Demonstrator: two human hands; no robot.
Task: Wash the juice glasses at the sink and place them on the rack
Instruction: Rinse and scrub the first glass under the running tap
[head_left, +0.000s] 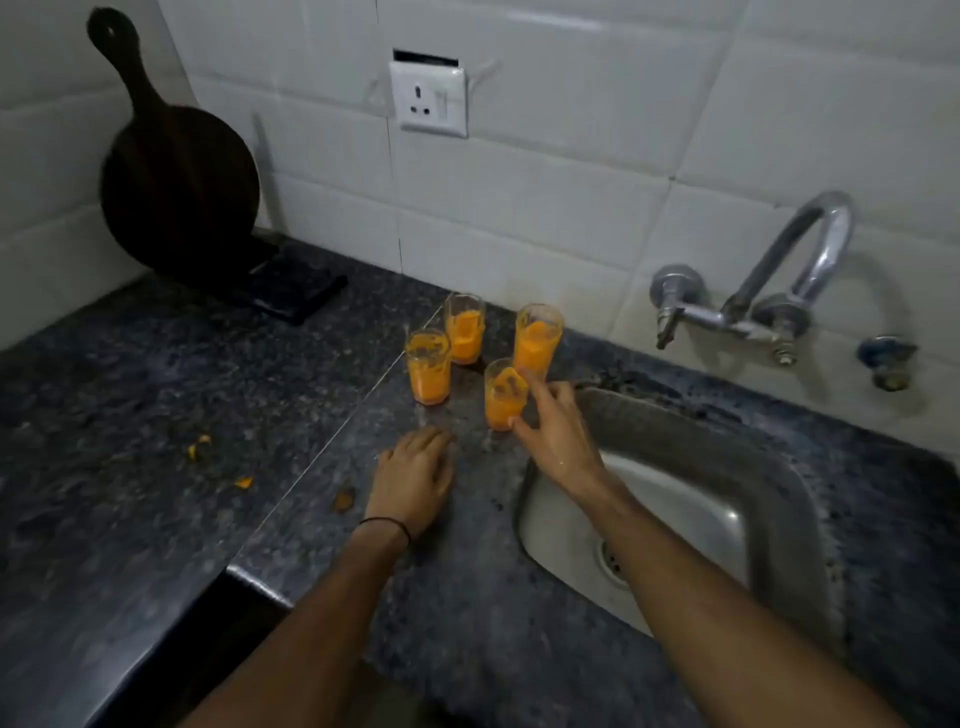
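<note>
the dark speckled granite counter (156, 395) runs under both arms, and the steel sink (675, 467) is sunk into it just to the right of the right hand (558, 431), with the wall tap (753, 312) beyond and right of that hand. no rack shows in this view. a round dark wooden board (176, 187) leans on the tiled wall far to the left of the left hand (415, 478).

the left hand rests palm down and flat on the counter, fingers loosely spread, holding nothing. the right hand is half open, fingers reaching forward, thumb touching the lower side of the nearest juice glass (503, 394) and fingertips at its upper right; a closed grip is not yet made.

four juice glasses, all upright and smeared with orange pulp, stand in a cluster just ahead of both hands: the nearest one at the right hand's fingers, the tall right glass (537, 338) just beyond it, the left glass (428, 366) ahead of the left hand, and the back glass (464, 327) farthest away. the right hand is clearly the nearer one, and the sink lies directly behind its wrist, so a short carry rightward seems to be what comes next.

small orange scraps (243, 482) lie left of the left hand.
</note>
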